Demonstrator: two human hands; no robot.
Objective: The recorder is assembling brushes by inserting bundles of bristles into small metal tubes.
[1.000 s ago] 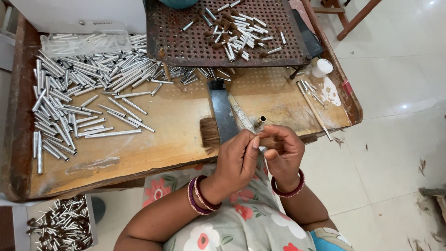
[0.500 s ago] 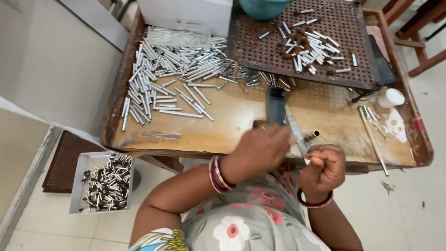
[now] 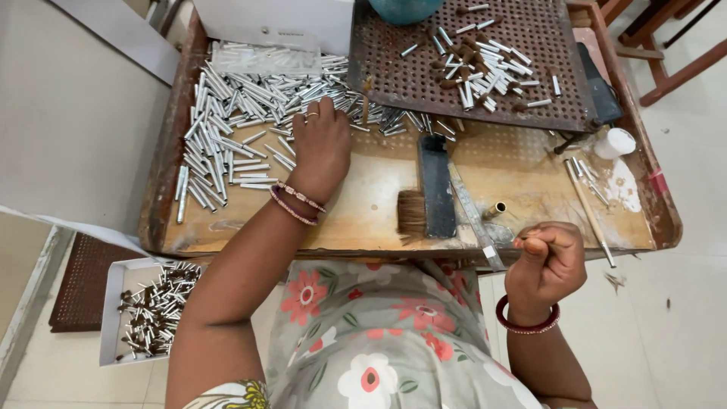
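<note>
My left hand (image 3: 319, 144) reaches across the wooden workbench (image 3: 363, 220) and rests palm down on a large pile of small silver metal tubes (image 3: 242, 98), fingers spread over them. My right hand (image 3: 551, 261) hovers at the bench's near right edge, curled into a fist around a thin stick-like tool whose tip shows by the thumb. A short brass tube (image 3: 496, 208) lies on the bench just beyond the right hand, beside a metal ruler (image 3: 473, 216).
A brush with a black handle (image 3: 432, 189) lies mid-bench. A brown perforated board (image 3: 485, 64) at the back holds several tubes. A white pot (image 3: 615, 142) sits right. A white box (image 3: 151, 310) of tubes stands on the floor at the left.
My left hand has left the right hand and stretched forward to the tube pile. The view has swung left, and the right hand stays near the bench edge.
</note>
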